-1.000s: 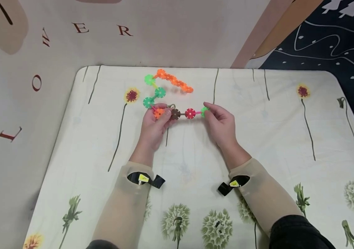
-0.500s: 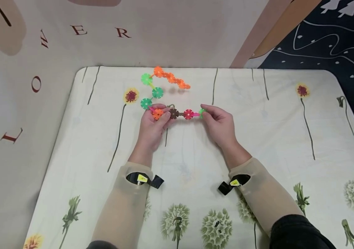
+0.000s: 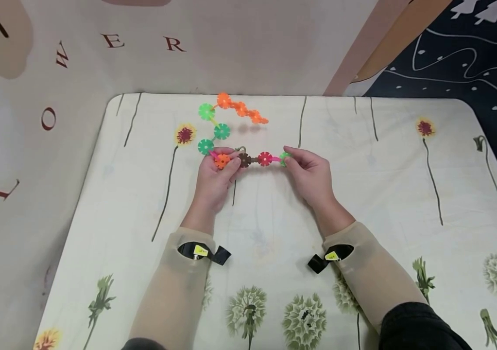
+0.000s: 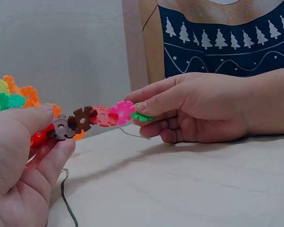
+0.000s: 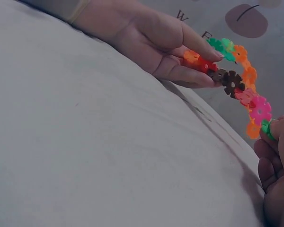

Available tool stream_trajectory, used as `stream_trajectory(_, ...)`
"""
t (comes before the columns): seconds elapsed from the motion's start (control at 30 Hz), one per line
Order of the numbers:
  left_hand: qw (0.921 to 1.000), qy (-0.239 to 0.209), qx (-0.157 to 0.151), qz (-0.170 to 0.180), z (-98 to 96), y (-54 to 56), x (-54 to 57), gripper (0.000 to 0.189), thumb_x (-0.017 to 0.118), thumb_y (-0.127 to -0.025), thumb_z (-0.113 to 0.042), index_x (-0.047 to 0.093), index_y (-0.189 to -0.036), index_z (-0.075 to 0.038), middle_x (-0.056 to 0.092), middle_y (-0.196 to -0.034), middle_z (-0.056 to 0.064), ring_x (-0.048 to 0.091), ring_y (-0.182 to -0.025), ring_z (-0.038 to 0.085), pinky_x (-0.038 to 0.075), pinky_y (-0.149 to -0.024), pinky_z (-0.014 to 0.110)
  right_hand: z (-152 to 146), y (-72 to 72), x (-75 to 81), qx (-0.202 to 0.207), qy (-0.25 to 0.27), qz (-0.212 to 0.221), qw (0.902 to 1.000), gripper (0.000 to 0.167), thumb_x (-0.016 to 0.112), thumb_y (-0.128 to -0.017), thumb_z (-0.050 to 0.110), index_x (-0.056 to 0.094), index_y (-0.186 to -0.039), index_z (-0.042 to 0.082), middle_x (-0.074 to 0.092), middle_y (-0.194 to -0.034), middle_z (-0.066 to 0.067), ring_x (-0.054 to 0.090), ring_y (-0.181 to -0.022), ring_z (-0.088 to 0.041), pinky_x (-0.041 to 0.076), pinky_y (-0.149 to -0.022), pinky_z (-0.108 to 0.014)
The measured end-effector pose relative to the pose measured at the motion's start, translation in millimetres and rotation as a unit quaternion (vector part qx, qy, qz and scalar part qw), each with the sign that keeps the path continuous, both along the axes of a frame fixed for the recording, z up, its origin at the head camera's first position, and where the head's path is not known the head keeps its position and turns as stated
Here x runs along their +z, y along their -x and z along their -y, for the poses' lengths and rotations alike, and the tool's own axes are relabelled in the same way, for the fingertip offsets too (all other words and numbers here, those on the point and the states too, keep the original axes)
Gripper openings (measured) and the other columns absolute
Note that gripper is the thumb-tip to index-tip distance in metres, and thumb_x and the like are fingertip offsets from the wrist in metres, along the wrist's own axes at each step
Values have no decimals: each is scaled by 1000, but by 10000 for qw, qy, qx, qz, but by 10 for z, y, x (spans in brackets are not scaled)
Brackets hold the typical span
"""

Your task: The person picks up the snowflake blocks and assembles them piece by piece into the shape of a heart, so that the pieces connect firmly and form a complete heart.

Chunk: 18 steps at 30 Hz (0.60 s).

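A chain of interlocked plastic snowflake discs (image 3: 265, 159) is held up between both hands over the table. My left hand (image 3: 215, 181) pinches it near the brown disc (image 3: 244, 160), thumb on top. Beyond that hand the chain curves back through an orange disc (image 3: 222, 161), green discs (image 3: 222, 131) and a run of orange discs (image 3: 240, 109). At the chain's near right end, my right hand (image 3: 311, 175) pinches a green disc (image 4: 142, 117) between thumb and index finger. Next to that disc is a bright pink disc (image 5: 260, 110). The fingers partly cover the green disc.
A white cloth printed with flowers and dandelions covers the table (image 3: 257, 218). At its far side rises a pale wall (image 3: 248, 53) with printed letters. A dark navy panel (image 3: 471, 63) with white trees stands at the far right.
The two hands keep their hold on the chain with almost no movement. The far orange part of the chain has shifted slightly left and away.
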<state>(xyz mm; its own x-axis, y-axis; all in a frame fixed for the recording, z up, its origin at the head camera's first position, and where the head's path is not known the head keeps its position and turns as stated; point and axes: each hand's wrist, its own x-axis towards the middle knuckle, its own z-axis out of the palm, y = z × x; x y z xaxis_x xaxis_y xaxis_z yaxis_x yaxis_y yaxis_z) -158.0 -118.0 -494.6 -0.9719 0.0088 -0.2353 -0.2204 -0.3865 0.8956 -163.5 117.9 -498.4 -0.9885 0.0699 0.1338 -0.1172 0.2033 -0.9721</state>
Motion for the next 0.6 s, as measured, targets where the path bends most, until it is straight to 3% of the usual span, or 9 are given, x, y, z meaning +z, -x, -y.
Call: stream_trajectory(0.6,9989,451,-3,138,-11,15,12,35,71,-102,-3,52,-132,-7,62,-136,14,67,-124,26,59,-97,32,-32,20,22,326,-327,39,9989,21,75,-99,4,81,-120,6,78,-95,-12,61,-79,-16,50,-70,-22)
